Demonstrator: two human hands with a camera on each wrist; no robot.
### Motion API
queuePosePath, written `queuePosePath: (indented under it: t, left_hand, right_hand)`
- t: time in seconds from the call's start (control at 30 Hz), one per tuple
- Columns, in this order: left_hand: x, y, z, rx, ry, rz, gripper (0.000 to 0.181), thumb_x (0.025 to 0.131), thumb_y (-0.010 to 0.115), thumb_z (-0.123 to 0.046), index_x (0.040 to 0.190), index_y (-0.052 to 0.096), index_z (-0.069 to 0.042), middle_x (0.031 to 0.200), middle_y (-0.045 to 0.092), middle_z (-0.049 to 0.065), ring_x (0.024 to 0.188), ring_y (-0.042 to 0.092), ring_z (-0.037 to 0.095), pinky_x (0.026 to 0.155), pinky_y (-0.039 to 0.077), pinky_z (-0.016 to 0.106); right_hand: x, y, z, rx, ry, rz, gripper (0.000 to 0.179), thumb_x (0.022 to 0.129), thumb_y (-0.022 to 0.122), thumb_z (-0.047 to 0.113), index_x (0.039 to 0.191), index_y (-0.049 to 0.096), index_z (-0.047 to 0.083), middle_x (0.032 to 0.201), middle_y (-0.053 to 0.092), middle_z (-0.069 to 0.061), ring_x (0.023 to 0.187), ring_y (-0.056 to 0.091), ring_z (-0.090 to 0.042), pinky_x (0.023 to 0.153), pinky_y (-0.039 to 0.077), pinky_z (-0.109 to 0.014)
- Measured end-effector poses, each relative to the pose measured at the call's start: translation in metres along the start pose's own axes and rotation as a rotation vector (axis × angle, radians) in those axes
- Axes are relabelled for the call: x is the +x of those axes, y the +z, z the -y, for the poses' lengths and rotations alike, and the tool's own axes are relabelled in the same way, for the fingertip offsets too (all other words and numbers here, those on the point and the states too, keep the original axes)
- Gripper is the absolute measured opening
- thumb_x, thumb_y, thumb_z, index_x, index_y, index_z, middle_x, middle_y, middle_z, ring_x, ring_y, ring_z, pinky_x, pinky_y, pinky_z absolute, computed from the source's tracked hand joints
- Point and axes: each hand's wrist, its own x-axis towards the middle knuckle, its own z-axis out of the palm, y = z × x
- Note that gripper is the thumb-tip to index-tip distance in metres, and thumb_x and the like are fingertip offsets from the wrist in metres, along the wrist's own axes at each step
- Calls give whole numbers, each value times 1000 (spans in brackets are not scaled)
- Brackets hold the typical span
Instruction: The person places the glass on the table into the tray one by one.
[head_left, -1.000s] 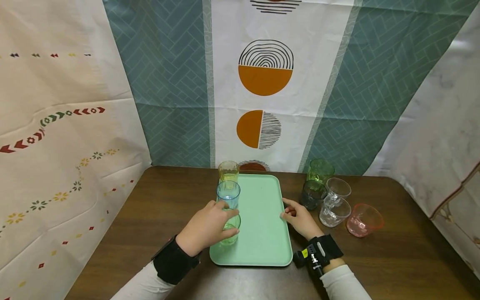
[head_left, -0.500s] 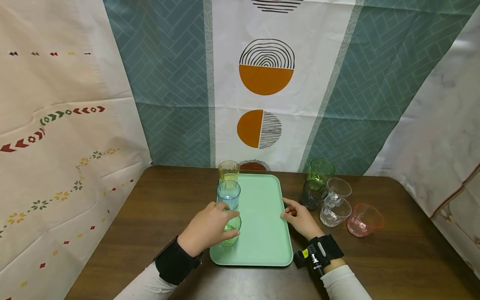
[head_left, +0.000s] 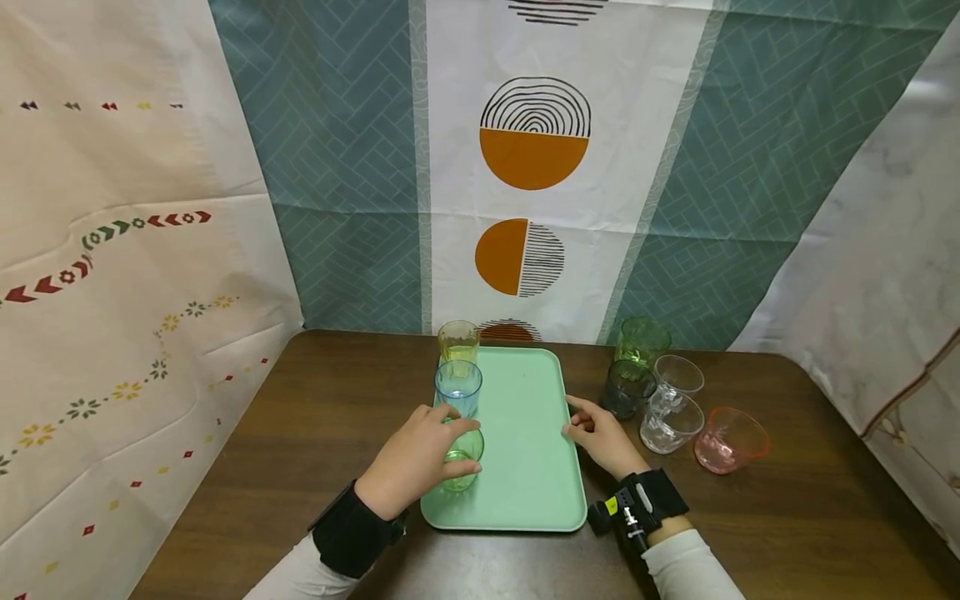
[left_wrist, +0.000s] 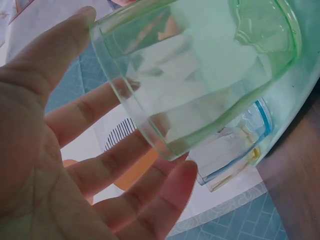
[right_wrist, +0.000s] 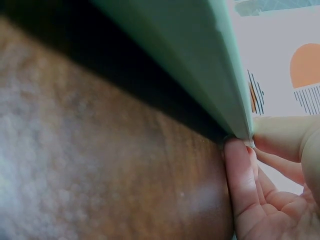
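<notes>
My left hand (head_left: 420, 458) spans the rim of a light green drinking glass (head_left: 467, 450), thumb on the near side and fingers on the far side. In the left wrist view the thumb tip meets the rim of the green glass (left_wrist: 220, 65), and fingertips show through its wall. That glass stands upright on the left side of a mint green tray (head_left: 528, 450). Behind it, in line, are a blue glass (head_left: 459, 388) and a yellow glass (head_left: 458, 338). My right hand (head_left: 603, 437) pinches the tray's right edge, thumb above and a finger beneath, as the right wrist view shows.
Right of the tray stand a dark grey glass (head_left: 627, 392), a green glass (head_left: 643, 340), two clear glasses, the nearer clear glass (head_left: 670, 427) overlapping the other, and a pink glass (head_left: 727, 443). Cloth hangings (head_left: 352, 183) border the brown table (head_left: 330, 400) behind and at both sides.
</notes>
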Motion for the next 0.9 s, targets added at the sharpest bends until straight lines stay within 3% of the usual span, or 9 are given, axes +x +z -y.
queuePosePath:
  t: [0.2,0.4,0.53,0.7,0.8,0.9]
  left_hand:
    - [0,2,5,21,-23,0,49,78,71,-50,117,68,-19,113,63,7,95,57,31,57,55,38]
    - [1,-2,10,-42,-62,-16,44,86,62,-50,116,69,-18,114,65,7,101,60,30,65,56,42]
    - [4,-5,17,-85,-77,-131,36,88,63,-45,110,71,-18,107,68,4,94,64,22,64,56,40]
    - [12,-2,36,-196,-154,-358,27,92,62,-36,110,70,-17,89,68,-3,75,61,10,59,52,32]
    - [16,3,53,-325,-236,-473,29,95,57,-34,114,65,-14,91,66,0,77,61,13,63,53,36]
    - [18,7,69,-538,-341,-504,33,98,51,-34,123,58,-12,101,64,8,84,62,20,70,54,41]
  right_hand:
    - [0,0,0,2,6,8,54,93,61,12,143,42,7,95,54,-10,79,48,-22,67,41,-34]
    - [1,2,0,5,-2,8,54,92,62,11,143,42,6,94,54,-10,79,48,-22,67,41,-34]
    - [3,1,3,10,-11,5,54,92,62,12,142,43,6,94,53,-10,78,48,-22,67,41,-34]
    - [1,2,1,5,-6,2,54,92,62,12,142,43,6,93,53,-10,77,47,-22,66,41,-33]
    - [0,2,-1,8,-3,-4,54,92,62,11,142,44,6,92,54,-9,77,47,-22,66,41,-33]
    - [1,3,0,11,-8,-6,54,91,63,10,142,44,5,92,54,-9,76,47,-21,65,40,-33]
